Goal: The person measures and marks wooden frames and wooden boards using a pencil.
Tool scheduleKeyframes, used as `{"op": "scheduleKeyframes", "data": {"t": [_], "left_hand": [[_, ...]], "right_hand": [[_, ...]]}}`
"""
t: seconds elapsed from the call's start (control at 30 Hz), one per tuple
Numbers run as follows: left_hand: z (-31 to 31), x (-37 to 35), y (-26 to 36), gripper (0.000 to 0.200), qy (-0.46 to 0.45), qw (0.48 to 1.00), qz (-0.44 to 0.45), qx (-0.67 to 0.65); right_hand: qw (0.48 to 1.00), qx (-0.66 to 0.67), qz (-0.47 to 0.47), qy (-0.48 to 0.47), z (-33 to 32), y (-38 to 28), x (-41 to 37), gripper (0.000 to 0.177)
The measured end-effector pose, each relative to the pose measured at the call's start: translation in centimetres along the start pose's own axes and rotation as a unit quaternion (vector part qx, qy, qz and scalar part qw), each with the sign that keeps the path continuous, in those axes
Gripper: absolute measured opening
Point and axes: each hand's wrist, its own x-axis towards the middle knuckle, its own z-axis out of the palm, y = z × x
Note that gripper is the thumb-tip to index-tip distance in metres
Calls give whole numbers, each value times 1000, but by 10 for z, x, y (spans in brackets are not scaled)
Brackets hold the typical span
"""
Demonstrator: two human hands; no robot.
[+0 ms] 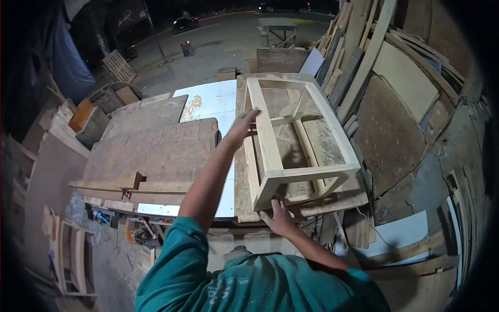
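A pale wooden frame (268, 140), box-shaped with open sides, stands on the brown worktable (244, 182). My left hand (244, 127) is closed on its left long rail, with the fingers partly hidden behind the wood. At the near end, my right hand (279, 218) grips the lower left corner of the same frame from below. Some of that hand's fingers are out of sight under the piece.
Left of the frame lies a white panel (213, 101) beside large brown boards (150, 148). A wood block (131, 180) sits on a long strip there. Planks (369, 57) lean at the right. Another wooden frame (73, 255) stands on the floor at lower left.
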Motion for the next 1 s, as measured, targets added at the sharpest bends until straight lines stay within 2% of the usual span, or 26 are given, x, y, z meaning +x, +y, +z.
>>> {"op": "scheduleKeyframes", "data": {"t": [0.03, 0.1, 0.17, 0.23, 0.3, 0.33, 0.4, 0.47, 0.53, 0.6, 0.67, 0.73, 0.77, 0.8, 0.83, 0.87, 0.93, 0.97, 1.0], "left_hand": [[-9, -9, -4, 62, 78, 996, -13, -40], [-28, -48, -10, 62, 101, 994, 36, -12], [-32, -111, -19, 59, 122, 990, 59, 39], [-34, -172, -30, 56, 92, 995, 2, 45], [-26, -215, -48, 50, 105, 991, -62, 52], [-25, -229, -70, 48, 97, 992, -57, 54], [-3, -240, -84, 51, 76, 993, -40, 86], [30, -235, -74, 57, 46, 994, -25, 99], [55, -220, -68, 66, 37, 978, 53, 200], [72, -209, -73, 42, 89, 935, 95, 330], [72, -200, -75, 32, 121, 918, 85, 367], [64, -198, -79, 29, 137, 901, 83, 403], [54, -198, -80, 32, 138, 893, 87, 420], [43, -198, -84, 35, 140, 884, 92, 437], [30, -197, -96, 31, 180, 890, 147, 392], [10, -194, -111, 29, 189, 903, 137, 362], [-26, -186, -120, 28, 214, 923, 99, 305], [-38, -182, -112, 29, 227, 918, 75, 315], [-50, -177, -104, 30, 240, 913, 50, 324]], "right_hand": [[999, 29, 7, -41, -11, 0, 0, 60], [988, 87, 25, -123, -32, 12, -2, 64], [930, 289, 56, -220, -39, 57, -18, 56], [932, 236, 73, -267, -66, 100, -39, 42], [902, 230, 228, -287, -102, 141, -57, 33], [886, 328, 249, -212, -120, 163, -63, 31], [861, 417, 287, 52, -146, 196, -64, 29], [873, 342, 311, 156, -179, 219, -42, 42], [794, 497, 221, 272, -195, 161, -12, 60], [802, 497, 205, 260, -193, 154, 8, 73], [821, 465, 193, 270, -188, 138, 17, 81], [847, 398, 188, 299, -184, 110, 16, 83], [839, 410, 174, 313, -169, 144, 13, 73], [854, 399, 180, 282, -166, 132, 6, 70], [867, 388, 187, 251, -160, 116, -3, 67], [879, 377, 195, 219, -152, 103, -14, 65], [886, 419, 130, 150, -105, 120, -37, 56], [927, 334, 164, 44, -112, 87, -40, 56], [953, 279, 119, -1, -108, 54, -42, 55]]}}
